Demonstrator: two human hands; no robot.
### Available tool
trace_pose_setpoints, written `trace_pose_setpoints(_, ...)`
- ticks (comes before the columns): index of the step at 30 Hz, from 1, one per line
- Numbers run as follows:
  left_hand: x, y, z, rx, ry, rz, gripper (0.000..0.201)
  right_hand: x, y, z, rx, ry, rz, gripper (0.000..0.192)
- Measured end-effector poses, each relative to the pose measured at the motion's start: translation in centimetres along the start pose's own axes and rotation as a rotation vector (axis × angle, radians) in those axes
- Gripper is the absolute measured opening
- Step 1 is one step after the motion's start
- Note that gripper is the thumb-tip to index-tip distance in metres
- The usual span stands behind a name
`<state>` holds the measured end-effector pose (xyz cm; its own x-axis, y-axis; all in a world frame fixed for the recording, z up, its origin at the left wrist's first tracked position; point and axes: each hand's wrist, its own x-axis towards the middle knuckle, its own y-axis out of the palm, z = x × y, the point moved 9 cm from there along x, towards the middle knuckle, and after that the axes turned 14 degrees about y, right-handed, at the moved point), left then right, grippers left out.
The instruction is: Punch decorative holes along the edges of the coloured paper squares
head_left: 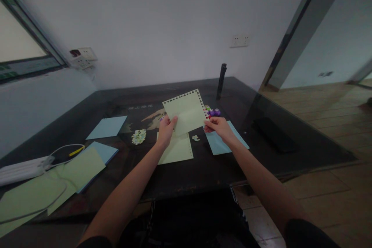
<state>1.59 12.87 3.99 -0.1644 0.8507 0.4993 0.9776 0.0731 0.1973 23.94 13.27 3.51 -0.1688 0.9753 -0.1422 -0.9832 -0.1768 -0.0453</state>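
Note:
Between my two hands a pale yellow-green sheet of paper point(186, 112) is held up, tilted, above the table. Small punched shapes run along its top and right edges. My left hand point(167, 128) pinches its lower left part, thumb in front. At the lower right corner, my right hand point(216, 127) grips it between thumb and fingers. Beneath lies a second yellow-green sheet point(177, 150) with punched holes down its right side. Small craft punches point(214, 112), purple, green and red, stand behind the right hand. A light blue sheet point(218, 142) lies under that hand.
A heap of paper cut-outs point(138, 136) lies left of my left hand, and a smaller heap point(195, 138) right of the lower sheet. Blue paper point(107, 127), green sheets point(78, 166) and a white power strip point(24, 170) occupy the left. A black upright object point(221, 81) stands at the back.

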Motion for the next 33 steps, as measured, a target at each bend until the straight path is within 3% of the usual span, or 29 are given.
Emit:
trace_pose_setpoints(6, 0.0, -0.1, 0.0, 0.031, -0.024, 0.003, 0.038, 0.1, 0.3, -0.5, -0.005, 0.053, 0.051, 0.034)
trace_pose_setpoints(18, 0.2, 0.2, -0.6, 0.083, 0.027, 0.048, 0.045, 0.5, 0.3, -0.8, -0.006, 0.046, 0.042, 0.041)
trace_pose_setpoints(25, 0.3, -0.3, -0.5, 0.15, 0.025, 0.039, 0.043, 0.3, 0.8, -0.6, -0.103, 0.034, 0.093, 0.032)
trace_pose_setpoints(33, -0.7, 1.3, 0.8, 0.222, -0.062, 0.196, 0.039, 1.2, -2.6, 0.0, -0.001, -0.062, -0.183, 0.035)
